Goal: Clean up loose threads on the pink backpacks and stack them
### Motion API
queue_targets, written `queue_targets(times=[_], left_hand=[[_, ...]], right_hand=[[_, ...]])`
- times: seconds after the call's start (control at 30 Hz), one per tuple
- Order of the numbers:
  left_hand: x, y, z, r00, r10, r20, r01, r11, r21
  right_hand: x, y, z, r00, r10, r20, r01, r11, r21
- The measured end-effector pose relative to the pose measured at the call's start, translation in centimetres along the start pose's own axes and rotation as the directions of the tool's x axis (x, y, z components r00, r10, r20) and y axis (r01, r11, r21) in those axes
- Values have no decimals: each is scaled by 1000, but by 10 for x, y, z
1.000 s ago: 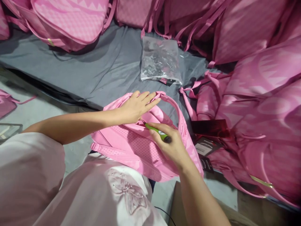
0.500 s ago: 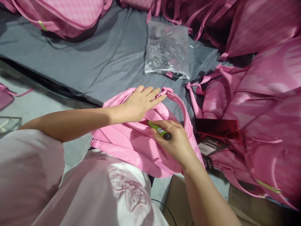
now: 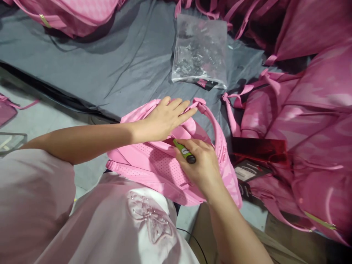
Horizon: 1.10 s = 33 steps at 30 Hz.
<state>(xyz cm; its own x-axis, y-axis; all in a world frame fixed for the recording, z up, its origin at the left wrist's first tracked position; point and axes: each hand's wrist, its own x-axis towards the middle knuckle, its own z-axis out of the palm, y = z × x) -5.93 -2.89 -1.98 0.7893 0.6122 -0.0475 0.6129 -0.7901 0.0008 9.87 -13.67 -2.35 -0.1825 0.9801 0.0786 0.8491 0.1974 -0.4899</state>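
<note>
A pink backpack (image 3: 154, 161) with perforated padding lies tilted across my lap and the table's edge. My left hand (image 3: 167, 117) rests on its upper part, palm down with the fingers stretched out. In my right hand (image 3: 202, 161) is a small green tool with a black end (image 3: 185, 151); its kind cannot be made out. The tool's far tip meets the bag's fabric near my left thumb and is partly hidden. A looped pink strap (image 3: 216, 126) curves up beside my right hand.
A clear plastic bag (image 3: 199, 51) with dark contents lies on the grey cloth (image 3: 115, 62). More pink bags (image 3: 310, 110) pile up at the right, with a red translucent sheet (image 3: 261, 148) and a black tag (image 3: 251, 170). Another pink bag (image 3: 79, 18) stands at upper left.
My right hand and the green tool have shifted slightly left and toward me. My left hand stays on the backpack. The view has moved a little.
</note>
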Motion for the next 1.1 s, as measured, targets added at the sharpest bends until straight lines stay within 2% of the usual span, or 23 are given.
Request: queue_targets(times=[0.1,0.33,0.7,0.83,1.0,1.1], left_hand=[[0,0,-1,1000,5,5,-5,1000,-3],[0,0,1,1000,3,-15,-3,1000,6],[-2,0,1,1000,9,-13,-8,999,33],[-2,0,-1,1000,10,-5,-9,999,45],[-9,-14,-8,997,61,48,-62,998,21],[-21,-25,-15,995,25,97,-26,1000,10]], right_hand=[[1,-1,-1,1000,13,23,-14,999,37],[2,-5,0,999,35,1,-35,999,-2],[3,-13,-2,997,74,30,-73,997,-25],[4,-18,1,998,66,-9,-66,997,-47],[-2,-16,2,995,95,-41,-94,995,26],[-8,-15,6,991,103,-87,-93,990,109]])
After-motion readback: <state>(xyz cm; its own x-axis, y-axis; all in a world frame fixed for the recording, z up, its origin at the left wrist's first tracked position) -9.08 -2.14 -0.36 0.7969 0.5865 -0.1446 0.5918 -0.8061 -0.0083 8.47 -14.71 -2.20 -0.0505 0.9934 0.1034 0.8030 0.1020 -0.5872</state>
